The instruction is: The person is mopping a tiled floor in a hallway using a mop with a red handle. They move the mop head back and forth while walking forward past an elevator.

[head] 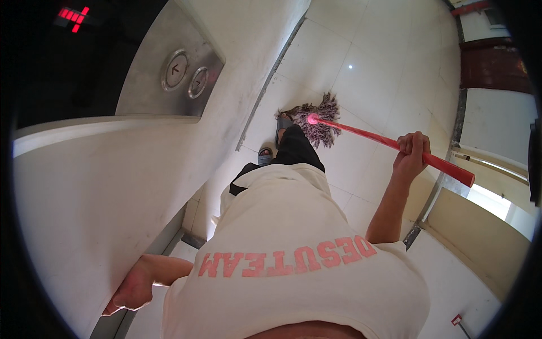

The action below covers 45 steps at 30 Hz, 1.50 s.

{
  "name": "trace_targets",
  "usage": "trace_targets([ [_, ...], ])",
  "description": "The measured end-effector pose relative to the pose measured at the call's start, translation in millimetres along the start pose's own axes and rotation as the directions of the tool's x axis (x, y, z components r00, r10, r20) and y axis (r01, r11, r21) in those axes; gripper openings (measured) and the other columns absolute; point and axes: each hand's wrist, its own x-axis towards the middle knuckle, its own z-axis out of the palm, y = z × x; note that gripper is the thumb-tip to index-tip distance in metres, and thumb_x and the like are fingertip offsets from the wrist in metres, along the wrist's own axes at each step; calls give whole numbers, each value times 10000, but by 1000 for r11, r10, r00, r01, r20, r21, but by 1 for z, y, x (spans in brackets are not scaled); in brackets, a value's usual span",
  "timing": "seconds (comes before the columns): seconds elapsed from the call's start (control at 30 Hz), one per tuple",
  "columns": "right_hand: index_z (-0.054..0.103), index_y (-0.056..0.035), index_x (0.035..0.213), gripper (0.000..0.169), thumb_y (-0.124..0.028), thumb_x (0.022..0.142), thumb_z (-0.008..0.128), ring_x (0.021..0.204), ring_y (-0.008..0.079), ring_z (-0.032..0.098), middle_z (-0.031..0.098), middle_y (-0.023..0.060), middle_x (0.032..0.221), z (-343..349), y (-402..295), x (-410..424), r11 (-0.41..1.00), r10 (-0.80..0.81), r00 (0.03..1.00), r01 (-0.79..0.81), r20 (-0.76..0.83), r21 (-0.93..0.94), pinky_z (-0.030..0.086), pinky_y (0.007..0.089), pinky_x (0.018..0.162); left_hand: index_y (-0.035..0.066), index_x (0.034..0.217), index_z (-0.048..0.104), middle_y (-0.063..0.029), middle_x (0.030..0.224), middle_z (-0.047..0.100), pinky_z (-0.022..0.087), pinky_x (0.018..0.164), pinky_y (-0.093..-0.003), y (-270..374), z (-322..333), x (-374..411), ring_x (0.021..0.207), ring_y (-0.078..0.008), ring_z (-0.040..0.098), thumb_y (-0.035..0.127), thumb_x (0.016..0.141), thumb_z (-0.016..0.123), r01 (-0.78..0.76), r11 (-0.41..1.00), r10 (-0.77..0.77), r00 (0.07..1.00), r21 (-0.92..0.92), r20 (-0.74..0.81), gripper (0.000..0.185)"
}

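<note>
My right hand [413,154] is closed around the upper part of a red mop handle [364,134], whose thick end sticks out past the hand to the right. The handle slopes down to a pink socket on a mop head [324,125] of brownish-purple strands, spread on the tiled floor beside my sandalled foot. At the lower left, my left hand [131,292] is at the edge of the pale wall, with its fingers partly hidden; I see nothing held in it.
A metal elevator call panel [194,55] with two round arrow buttons and a lit red display is on the wall [106,178] at left. Pale tiles [381,76] cover the floor. A dark red door [491,63] and a window [495,205] are at right.
</note>
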Motion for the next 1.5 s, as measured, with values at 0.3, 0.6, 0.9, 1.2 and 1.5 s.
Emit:
trace_targets([
  [0.3,520,-49,750,189,-70,929,576,528,78,345,452,3,622,7,-21,20,991,63,997,-57,-50,119,341,245,510,24,1115,624,-61,1093,630,537,812,-391,44,19,27,883,-166,605,317,1015,395,91,979,-37,959,181,-280,385],
  [0.6,498,-68,726,213,-56,933,547,514,88,346,398,-14,570,18,-32,3,996,80,985,-85,152,26,306,257,492,42,1142,528,-130,1178,537,497,871,-499,45,2,34,989,-264,560,244,887,399,64,997,-56,985,40,-163,350],
  [0.9,498,-63,713,217,-58,920,561,496,93,315,384,-11,567,-31,-23,14,999,47,989,-44,-139,25,317,269,487,12,1109,554,-142,1039,584,496,818,-496,16,-12,28,894,-275,571,216,876,469,149,988,-138,976,51,-168,321],
  [1.2,511,-42,707,212,-74,888,616,499,77,389,434,-9,575,-85,23,70,973,-98,979,56,-179,-224,325,234,466,-18,1069,547,-138,958,603,525,691,-453,-22,-12,-2,803,-275,593,157,766,555,-150,969,166,984,196,-65,351],
  [1.5,540,-39,717,193,-62,882,637,488,71,373,427,-16,558,-96,102,201,963,-138,978,96,-154,-251,327,224,460,9,859,574,-132,935,617,464,770,-447,-115,-36,-49,869,-262,575,273,832,489,-198,673,430,889,712,-160,279],
])
